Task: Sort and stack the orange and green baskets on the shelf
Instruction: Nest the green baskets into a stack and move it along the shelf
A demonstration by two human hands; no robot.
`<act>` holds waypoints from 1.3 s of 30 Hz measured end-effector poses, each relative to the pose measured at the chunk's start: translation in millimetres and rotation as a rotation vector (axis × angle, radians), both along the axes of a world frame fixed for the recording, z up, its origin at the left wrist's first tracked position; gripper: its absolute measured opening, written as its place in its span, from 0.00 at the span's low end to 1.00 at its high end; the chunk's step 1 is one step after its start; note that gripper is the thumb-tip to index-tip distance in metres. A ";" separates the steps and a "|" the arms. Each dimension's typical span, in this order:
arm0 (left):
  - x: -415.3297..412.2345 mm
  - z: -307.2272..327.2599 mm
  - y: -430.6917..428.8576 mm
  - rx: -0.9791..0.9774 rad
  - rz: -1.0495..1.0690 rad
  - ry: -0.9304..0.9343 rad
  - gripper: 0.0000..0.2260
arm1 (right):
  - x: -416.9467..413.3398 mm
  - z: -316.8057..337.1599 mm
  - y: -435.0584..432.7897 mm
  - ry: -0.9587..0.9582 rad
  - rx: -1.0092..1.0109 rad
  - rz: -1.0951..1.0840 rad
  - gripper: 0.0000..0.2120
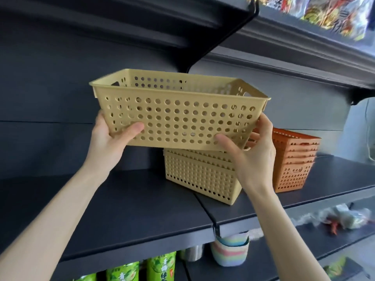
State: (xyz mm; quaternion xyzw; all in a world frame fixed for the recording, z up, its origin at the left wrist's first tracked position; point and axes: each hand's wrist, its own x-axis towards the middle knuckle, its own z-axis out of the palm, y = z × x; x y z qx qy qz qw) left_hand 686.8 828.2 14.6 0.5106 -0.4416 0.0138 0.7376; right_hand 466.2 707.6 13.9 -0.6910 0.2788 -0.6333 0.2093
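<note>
I hold a pale yellow-green perforated basket point(178, 110) in the air above the dark shelf point(121, 209). My left hand point(111, 138) grips its lower left corner, my right hand point(251, 147) its lower right corner. Directly below and behind it a stack of nested baskets of the same pale colour point(198, 179) stands on the shelf. To the right of that stack sits a stack of several nested orange baskets point(294, 163); my right hand hides part of it.
An upper shelf with a black bracket point(229, 37) hangs close overhead, holding colourful packets point(334, 13). Below the shelf are green packets point(160, 268), a striped cup point(229, 252) and wrapped goods point(345, 218). The shelf's left half is bare.
</note>
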 end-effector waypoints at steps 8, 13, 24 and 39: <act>16.1 13.0 -97.2 0.120 -0.210 -0.031 0.31 | -2.4 2.9 -70.5 0.031 -0.011 -0.146 0.41; 34.3 15.3 -148.1 0.214 -0.288 -0.038 0.31 | 8.0 -1.5 -98.8 0.076 -0.022 -0.224 0.51; 72.3 7.7 -196.9 0.350 -0.405 -0.055 0.32 | 16.4 -6.5 -123.3 0.193 -0.108 -0.283 0.45; 50.6 -25.4 -193.8 0.316 -0.014 0.196 0.34 | 23.0 -33.8 -123.9 0.020 0.098 0.044 0.15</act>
